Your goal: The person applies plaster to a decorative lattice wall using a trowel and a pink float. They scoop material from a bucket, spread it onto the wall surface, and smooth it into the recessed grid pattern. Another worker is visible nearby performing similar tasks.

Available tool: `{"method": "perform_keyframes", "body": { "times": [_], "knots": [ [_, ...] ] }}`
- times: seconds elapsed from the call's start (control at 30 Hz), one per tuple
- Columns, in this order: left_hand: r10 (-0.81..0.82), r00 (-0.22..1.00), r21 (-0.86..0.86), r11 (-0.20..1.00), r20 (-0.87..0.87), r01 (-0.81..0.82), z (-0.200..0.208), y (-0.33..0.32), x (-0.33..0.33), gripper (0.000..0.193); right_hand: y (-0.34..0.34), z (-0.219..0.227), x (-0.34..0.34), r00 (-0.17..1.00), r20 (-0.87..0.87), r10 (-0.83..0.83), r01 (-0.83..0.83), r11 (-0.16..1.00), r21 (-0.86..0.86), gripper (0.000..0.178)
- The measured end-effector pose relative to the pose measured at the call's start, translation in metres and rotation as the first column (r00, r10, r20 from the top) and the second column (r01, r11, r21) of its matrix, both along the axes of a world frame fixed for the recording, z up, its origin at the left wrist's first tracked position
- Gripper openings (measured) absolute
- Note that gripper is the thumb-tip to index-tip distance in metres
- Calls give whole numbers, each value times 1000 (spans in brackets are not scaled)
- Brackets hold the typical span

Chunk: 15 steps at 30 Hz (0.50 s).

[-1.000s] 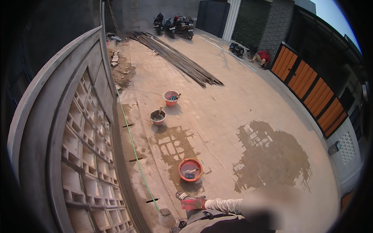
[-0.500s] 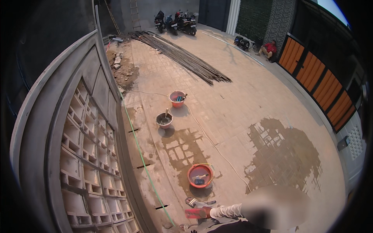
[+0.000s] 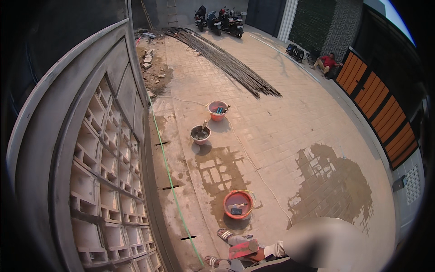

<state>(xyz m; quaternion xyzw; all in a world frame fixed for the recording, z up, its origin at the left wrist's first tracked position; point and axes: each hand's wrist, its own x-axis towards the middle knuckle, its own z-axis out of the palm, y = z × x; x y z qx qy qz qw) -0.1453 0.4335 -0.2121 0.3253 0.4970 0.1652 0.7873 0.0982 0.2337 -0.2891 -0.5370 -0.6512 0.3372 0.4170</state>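
Note:
At the lower edge my right hand [image 3: 259, 255], below a pale bunched cuff, is closed around a red flat tool that looks like a plastering float [image 3: 244, 250]. The float is held over my legs, near my striped sandals [image 3: 224, 234]. My left hand is out of view. Just beyond my feet stands an orange bucket [image 3: 226, 211] of cloudy water, with a dark small box-like object [image 3: 236, 211] and a pale tool in it. To my left rises a grey wall panel [image 3: 84, 136] with rows of openwork blocks [image 3: 84, 180].
Farther off stand a tub of grey mortar [image 3: 200, 142] with a trowel and a red tub of tools [image 3: 218, 117]. A green string [image 3: 171, 181] and a pale cable [image 3: 260, 175] cross the paving. Long rods [image 3: 226, 63], motorbikes [image 3: 217, 21] and a seated person [image 3: 327, 62] are beyond.
The float has risen slightly, moved right and tilted in my right hand. The whole view has shifted a little, so the buckets and rods appear farther right.

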Motion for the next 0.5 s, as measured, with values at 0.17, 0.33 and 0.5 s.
{"method": "perform_keyframes", "body": {
  "times": [0.17,0.33,0.5],
  "knots": [
    [-7,1000,57,998,-4,7,-122,5,-28,53,-4,-76,1,821,-508,-261,-100,810,-578,20],
    [113,990,137,985,-87,-101,-296,-7,-46,53,127,-236,5,805,-443,-395,54,792,-609,26],
    [268,956,399,895,-122,-200,-466,-3,-69,53,307,-320,-19,588,-800,-117,-119,966,-229,41]
  ]
}}
